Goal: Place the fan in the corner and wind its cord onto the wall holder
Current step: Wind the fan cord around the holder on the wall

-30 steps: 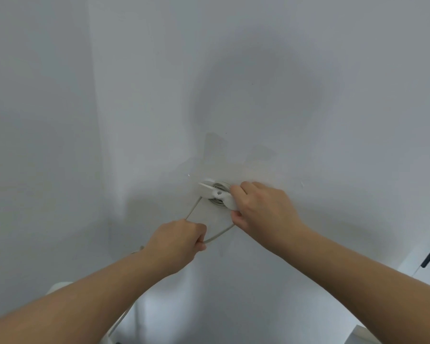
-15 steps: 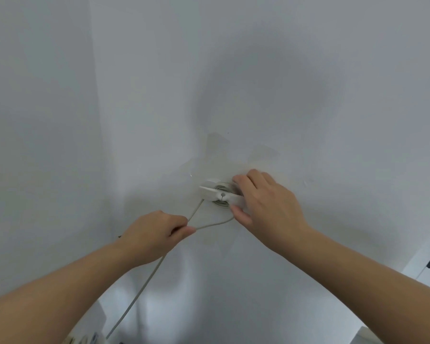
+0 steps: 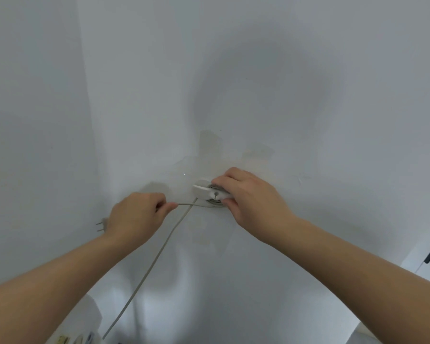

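A white wall holder [image 3: 210, 192] is fixed on the white wall [image 3: 283, 95], close to the room corner, and I take it as the landmark. Some turns of the grey cord [image 3: 159, 252] already lie around its round core, behind the flat white front piece.

The right hand [image 3: 248, 194] is directly on the holder, at its right side. The fingers [image 3: 224, 181] lie over the top edge and the thumb presses from below, so this hand is closed around the holder and keeps it firm against the wall.

The left hand [image 3: 137, 214] is to the left of the holder and a little lower, not touching it. It is closed on the cord: thumb and forefinger pinch it, and a short tight piece runs from this pinch to the lower side of the holder. The metal pins of the plug [image 3: 101, 225] stick out at the far left side of this hand.

A second, longer piece of cord leaves the holder and goes down and to the left, toward the bottom edge of the view. There, far below the holder, a small white part of the fan [image 3: 90, 319] is visible, mostly hidden by the left forearm.
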{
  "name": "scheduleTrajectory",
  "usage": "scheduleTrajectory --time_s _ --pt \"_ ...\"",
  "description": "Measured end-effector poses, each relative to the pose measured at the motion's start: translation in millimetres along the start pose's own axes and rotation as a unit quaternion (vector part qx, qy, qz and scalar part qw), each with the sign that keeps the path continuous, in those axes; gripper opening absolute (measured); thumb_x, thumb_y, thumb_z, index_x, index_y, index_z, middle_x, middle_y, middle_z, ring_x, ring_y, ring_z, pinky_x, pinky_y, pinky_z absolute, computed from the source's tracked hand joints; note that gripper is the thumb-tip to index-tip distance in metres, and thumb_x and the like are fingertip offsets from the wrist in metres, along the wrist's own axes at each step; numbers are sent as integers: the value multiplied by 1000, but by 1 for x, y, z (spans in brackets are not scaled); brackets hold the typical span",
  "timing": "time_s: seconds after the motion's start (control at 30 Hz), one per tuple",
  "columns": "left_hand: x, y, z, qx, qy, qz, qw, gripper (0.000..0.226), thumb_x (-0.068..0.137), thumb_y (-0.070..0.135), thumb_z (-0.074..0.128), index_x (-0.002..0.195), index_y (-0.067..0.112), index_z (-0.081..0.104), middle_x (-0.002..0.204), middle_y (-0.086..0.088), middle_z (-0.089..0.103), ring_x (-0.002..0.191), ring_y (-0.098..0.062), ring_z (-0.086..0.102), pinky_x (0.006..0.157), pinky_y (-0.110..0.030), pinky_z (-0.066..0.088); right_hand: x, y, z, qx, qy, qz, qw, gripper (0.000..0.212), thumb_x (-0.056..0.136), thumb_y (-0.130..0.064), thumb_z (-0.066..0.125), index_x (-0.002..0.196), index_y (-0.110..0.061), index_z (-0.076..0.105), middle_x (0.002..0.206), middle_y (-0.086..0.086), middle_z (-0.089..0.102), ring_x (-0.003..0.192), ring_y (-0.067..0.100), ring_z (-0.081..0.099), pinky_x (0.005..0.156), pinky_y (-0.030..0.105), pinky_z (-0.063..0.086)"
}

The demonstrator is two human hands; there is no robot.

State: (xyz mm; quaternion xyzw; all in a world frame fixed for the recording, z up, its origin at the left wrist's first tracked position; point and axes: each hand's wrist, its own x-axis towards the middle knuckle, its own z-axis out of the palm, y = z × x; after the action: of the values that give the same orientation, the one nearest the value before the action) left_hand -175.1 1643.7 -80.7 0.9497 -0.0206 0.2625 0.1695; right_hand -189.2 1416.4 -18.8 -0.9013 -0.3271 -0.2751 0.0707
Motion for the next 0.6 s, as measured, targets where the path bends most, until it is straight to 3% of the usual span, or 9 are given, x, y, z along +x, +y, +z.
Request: scheduleTrajectory --time_s 0.2,0.43,0.6 --pt "9 6 10 -24 -5 -46 999 42 94 46 49 64 16 54 57 0 55 59 -22 55 52 -29 40 2 -2 -3 24 -10 28 999 31 91 -16 55 121 -25 58 113 -5 56 99 21 55 75 34 48" --pt "11 0 4 8 28 -78 997 53 91 58 43 56 18 45 52 1 50 50 -19 48 47 -24 31 2 -1 -2 29 -17 41 999 32 91 -18 56 122 -29 58 113 -8 54 97 19 56 76 34 49" --pt "10 1 8 18 55 -64 996 38 98 41 40 68 18 46 59 0 53 56 -26 53 47 -27 30 2 -3 -2 28 -20 45 998 31 92 -19 56 121 -28 58 112 -8 54 95 20 56 74 34 48"
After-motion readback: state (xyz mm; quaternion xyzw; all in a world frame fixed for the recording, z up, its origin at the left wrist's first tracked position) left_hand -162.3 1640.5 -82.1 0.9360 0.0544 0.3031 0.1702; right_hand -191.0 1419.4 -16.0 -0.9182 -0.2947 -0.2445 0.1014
